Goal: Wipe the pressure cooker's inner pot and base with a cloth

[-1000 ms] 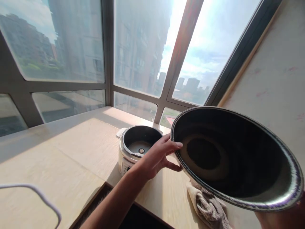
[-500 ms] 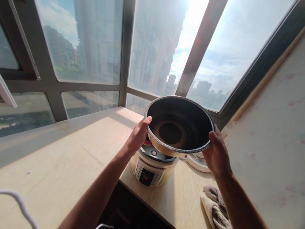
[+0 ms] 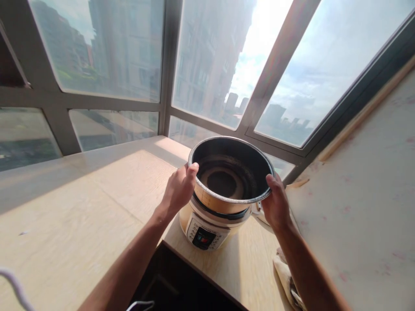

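Observation:
Between both hands is a round inner pot (image 3: 223,183), dark inside with a gold outer wall and a silvery rim. My left hand (image 3: 181,183) grips the rim on the left, thumb over the edge. On the right side my right hand (image 3: 275,201) clasps the rim the same way. The pot is tilted slightly toward me over the rice cooker (image 3: 207,233), a pale gold body with a dark display and buttons at the front. The pot's lower part is hidden, so I cannot tell how deep it sits in the cooker.
The cooker stands on a pale countertop (image 3: 81,207) near its front edge. A folded cloth (image 3: 285,276) lies at the right, partly behind my forearm. A white cord (image 3: 14,285) curves at lower left. Windows (image 3: 207,65) rise behind; a patterned wall (image 3: 363,216) bounds the right.
Both hands have brought the inner pot down and a little left, so that it is lower over the rice cooker and less tilted. The view has shifted slightly.

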`<state>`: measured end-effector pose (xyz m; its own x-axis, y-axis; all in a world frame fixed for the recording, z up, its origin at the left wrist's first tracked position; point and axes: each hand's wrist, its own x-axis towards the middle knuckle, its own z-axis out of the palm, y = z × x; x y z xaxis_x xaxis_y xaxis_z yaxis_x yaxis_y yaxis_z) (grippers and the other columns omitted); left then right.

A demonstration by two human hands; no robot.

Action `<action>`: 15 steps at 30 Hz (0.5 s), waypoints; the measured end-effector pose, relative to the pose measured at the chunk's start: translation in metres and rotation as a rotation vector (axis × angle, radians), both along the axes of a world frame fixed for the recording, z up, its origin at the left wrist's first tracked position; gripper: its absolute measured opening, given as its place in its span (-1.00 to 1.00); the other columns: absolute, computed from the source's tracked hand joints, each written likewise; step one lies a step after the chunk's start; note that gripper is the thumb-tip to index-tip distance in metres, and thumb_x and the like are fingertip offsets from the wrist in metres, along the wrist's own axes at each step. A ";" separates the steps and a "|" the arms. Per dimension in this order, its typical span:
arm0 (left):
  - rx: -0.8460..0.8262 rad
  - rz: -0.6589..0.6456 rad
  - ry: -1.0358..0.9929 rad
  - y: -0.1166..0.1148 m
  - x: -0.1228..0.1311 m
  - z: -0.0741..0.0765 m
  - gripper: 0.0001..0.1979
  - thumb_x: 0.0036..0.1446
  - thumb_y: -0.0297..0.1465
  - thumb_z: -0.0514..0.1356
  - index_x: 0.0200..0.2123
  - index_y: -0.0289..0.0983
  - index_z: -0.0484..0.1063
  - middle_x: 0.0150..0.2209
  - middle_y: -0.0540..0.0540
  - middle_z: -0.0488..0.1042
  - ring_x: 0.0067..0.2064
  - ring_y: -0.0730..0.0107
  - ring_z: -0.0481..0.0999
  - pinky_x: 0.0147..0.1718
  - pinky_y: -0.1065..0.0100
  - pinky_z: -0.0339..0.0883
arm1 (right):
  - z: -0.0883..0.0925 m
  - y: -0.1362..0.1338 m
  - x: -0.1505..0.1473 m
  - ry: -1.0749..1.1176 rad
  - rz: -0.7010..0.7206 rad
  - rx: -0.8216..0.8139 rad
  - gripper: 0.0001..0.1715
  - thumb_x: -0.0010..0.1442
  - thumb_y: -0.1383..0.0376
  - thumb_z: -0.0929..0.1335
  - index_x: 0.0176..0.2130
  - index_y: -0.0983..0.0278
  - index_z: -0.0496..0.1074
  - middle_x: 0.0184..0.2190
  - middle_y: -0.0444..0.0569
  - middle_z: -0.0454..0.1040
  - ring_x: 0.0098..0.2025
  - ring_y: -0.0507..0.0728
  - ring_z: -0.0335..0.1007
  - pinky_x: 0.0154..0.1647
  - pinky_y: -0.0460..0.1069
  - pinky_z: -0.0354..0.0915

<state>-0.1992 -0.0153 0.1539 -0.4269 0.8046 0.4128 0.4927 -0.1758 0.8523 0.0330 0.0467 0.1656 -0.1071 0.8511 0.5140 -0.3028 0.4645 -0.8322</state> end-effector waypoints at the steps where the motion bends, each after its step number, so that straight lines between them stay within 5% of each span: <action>1: 0.004 -0.014 0.017 0.000 0.000 0.000 -0.58 0.33 -0.11 -0.10 -0.48 -0.20 0.28 -0.52 -0.03 0.35 -0.41 0.28 0.33 -0.40 0.29 0.15 | -0.001 0.001 0.000 -0.010 -0.007 -0.001 -0.50 0.22 0.05 0.42 0.11 0.14 0.48 0.14 -0.01 0.55 0.26 0.32 0.38 0.30 0.27 0.28; 15: 0.088 -0.241 -0.175 0.021 0.002 -0.019 -0.65 0.18 -0.09 0.09 -0.34 -0.26 0.43 -0.39 -0.05 0.44 -0.22 0.19 0.45 -0.18 0.25 0.33 | -0.024 0.015 0.010 -0.149 -0.090 -0.039 -0.44 0.22 0.04 0.36 0.16 0.12 0.40 0.10 -0.02 0.55 0.17 0.29 0.44 0.24 0.26 0.32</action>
